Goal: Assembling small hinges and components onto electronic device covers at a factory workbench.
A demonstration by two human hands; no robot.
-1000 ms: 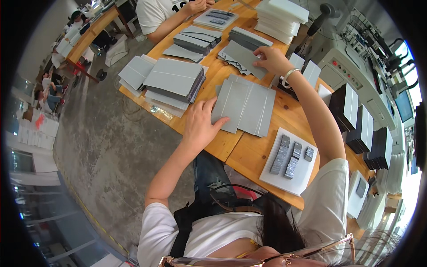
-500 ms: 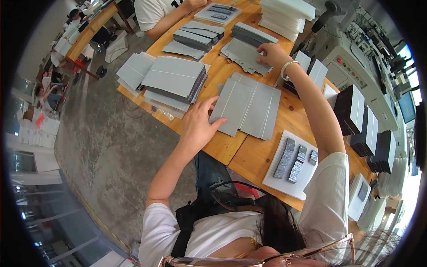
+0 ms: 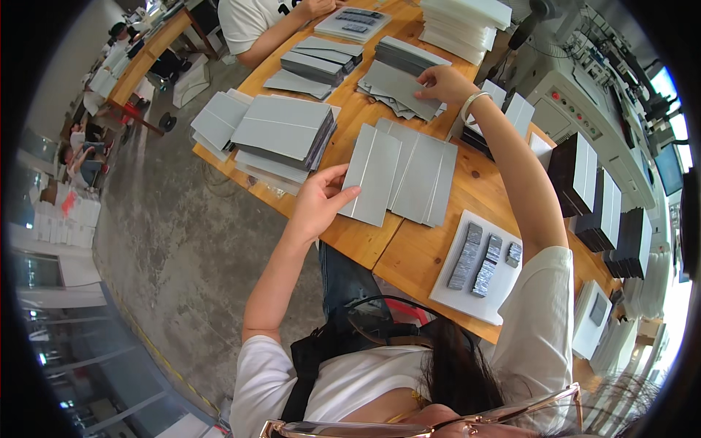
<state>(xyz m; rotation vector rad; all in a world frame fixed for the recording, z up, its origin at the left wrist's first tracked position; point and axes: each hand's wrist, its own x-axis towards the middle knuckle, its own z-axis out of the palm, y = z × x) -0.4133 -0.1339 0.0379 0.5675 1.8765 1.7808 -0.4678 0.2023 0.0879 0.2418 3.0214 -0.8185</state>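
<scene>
My left hand (image 3: 318,201) is closed on the left edge of a grey rectangular card with a thin pale line (image 3: 376,175), thumb on top. This card partly covers other lined grey cards (image 3: 431,175) lying fanned on the wooden table. Farther off, the fingertips of my right hand (image 3: 447,84) pinch the right edge of a plain grey card (image 3: 401,91). Under that card is a loose pile of plain cards (image 3: 380,95); a neater stack (image 3: 412,55) stands just behind it.
Left of my left hand is a tall stack of lined cards (image 3: 285,124). A white board with dark metallic strips (image 3: 460,288) lies near my right elbow. Dark-sided stacks (image 3: 573,171) line the right edge. Another person's arm (image 3: 274,44) rests at the far side.
My left hand has drawn its card slightly left, away from the other lined cards. My right hand has shifted a little left, and the plain card in its fingers now covers more of the pile.
</scene>
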